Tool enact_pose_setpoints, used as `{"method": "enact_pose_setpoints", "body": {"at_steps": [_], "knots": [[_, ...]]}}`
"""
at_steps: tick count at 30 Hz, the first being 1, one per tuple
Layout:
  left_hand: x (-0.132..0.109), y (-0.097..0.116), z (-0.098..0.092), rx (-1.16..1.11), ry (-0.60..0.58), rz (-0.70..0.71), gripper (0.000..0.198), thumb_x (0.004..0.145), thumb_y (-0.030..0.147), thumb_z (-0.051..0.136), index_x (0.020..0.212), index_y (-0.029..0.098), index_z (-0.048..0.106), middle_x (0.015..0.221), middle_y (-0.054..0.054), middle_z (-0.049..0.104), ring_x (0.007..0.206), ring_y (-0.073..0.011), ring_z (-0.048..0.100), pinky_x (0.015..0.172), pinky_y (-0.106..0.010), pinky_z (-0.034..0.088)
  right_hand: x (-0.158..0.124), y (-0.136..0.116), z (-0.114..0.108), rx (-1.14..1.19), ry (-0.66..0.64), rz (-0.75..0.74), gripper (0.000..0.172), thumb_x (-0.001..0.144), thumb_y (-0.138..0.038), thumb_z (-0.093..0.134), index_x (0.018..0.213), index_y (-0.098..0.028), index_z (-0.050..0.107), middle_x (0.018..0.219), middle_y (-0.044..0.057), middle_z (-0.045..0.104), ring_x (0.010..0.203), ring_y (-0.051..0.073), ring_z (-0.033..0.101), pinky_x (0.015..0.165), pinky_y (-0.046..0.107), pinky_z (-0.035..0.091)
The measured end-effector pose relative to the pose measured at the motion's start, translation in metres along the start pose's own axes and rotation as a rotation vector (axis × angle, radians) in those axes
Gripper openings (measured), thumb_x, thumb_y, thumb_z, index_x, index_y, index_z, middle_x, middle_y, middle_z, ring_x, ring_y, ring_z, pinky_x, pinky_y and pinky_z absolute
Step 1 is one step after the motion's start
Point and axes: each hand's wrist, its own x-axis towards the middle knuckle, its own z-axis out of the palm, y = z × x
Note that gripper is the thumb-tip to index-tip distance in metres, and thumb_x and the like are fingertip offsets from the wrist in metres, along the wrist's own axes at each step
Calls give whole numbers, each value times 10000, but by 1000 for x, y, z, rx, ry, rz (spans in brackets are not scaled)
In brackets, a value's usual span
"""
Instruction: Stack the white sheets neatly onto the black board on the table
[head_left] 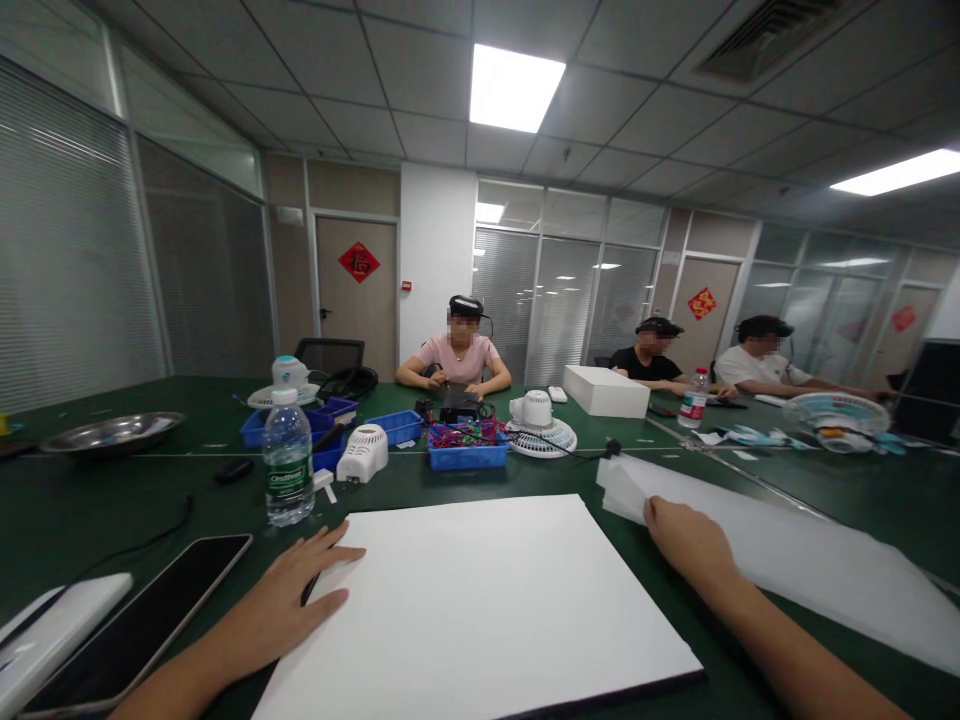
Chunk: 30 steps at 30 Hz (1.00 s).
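Observation:
A large white sheet (480, 600) with a dark lower edge lies flat on the green table in front of me. My left hand (296, 590) rests on its left edge, fingers spread. To the right, my right hand (690, 545) pinches the near left edge of long white paper (750, 530). Several layers show at that paper's far left corner, and it stretches toward the right side of the view. Beyond my left hand stands a clear water bottle (288, 460) with a green label.
A black phone (142, 630) and a white device (60, 640) lie at left. Farther back are a metal tray (112, 434), a blue bin of wires (468, 455), fan parts (541, 437), a white box (606, 390) and a basket (836, 420). Several people sit across the table.

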Motion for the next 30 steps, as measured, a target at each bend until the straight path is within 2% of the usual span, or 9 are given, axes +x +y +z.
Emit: {"method": "enact_pose_setpoints", "body": {"at_steps": [4, 7, 11, 15, 17, 19, 21, 24, 30], "knots": [[-1, 0, -1, -28, -3, 6, 500, 877, 559, 538, 1347, 395, 587, 1569, 8, 393, 1455, -337, 321, 1172, -581, 275, -16, -29, -20, -11, 78, -79, 332, 991, -353, 345, 989, -172, 625, 866, 119, 722, 713, 263, 693, 624, 326, 432], [-2, 3, -4, -43, 8, -5, 508, 869, 522, 560, 1356, 384, 580, 1548, 11, 440, 1450, -333, 337, 1178, -579, 269, -38, -61, -31, 19, 117, -232, 312, 996, -364, 346, 1026, -204, 612, 877, 76, 722, 722, 230, 686, 627, 303, 421], [-4, 7, -7, -46, 12, -49, 542, 858, 535, 568, 1372, 363, 568, 1534, 8, 469, 1444, -320, 358, 1175, -547, 305, -79, -107, -50, 253, 105, -594, 325, 1016, -354, 334, 1008, -214, 627, 822, 49, 713, 731, 194, 682, 689, 299, 465], [-4, 8, -7, -41, 11, -51, 553, 871, 546, 551, 1382, 335, 563, 1535, -16, 469, 1441, -318, 369, 1175, -540, 308, -105, -132, -74, 506, -30, -1075, 425, 977, -490, 473, 1280, -211, 580, 1193, 89, 693, 1077, 222, 659, 936, 351, 499], [-3, 6, -5, -39, 10, -40, 552, 886, 552, 532, 1388, 325, 559, 1537, -27, 465, 1443, -319, 366, 1175, -544, 303, -105, -132, -76, 546, -26, -1203, 529, 949, -507, 528, 1375, -194, 526, 1319, 110, 628, 1209, 236, 592, 1044, 384, 450], [-2, 3, -3, -40, 4, -30, 556, 898, 564, 511, 1397, 322, 549, 1546, -29, 451, 1451, -317, 350, 1178, -548, 293, -98, -126, -69, 538, 46, -1129, 491, 956, -460, 522, 1372, -201, 544, 1336, 114, 614, 1228, 249, 577, 1068, 419, 430], [-1, 0, -1, -43, -2, -19, 561, 909, 570, 493, 1408, 318, 536, 1559, -29, 430, 1461, -312, 330, 1185, -549, 276, -88, -119, -58, 490, 101, -953, 401, 968, -424, 495, 1285, -214, 624, 1270, 112, 655, 1165, 263, 611, 1031, 441, 450], [-1, -2, 0, -52, -8, -12, 562, 920, 573, 475, 1420, 321, 521, 1568, -29, 416, 1469, -312, 313, 1193, -557, 251, -76, -111, -46, 381, 67, -798, 365, 996, -422, 434, 1107, -213, 712, 1082, 101, 719, 999, 257, 663, 929, 434, 491], [-1, 1, -1, -59, -19, -19, 598, 911, 626, 451, 1429, 332, 506, 1572, -21, 408, 1472, -309, 307, 1190, -547, 260, -84, -120, -55, 282, 8, -829, 398, 1004, -431, 394, 898, -203, 703, 887, 77, 702, 853, 231, 646, 798, 378, 483]]}}
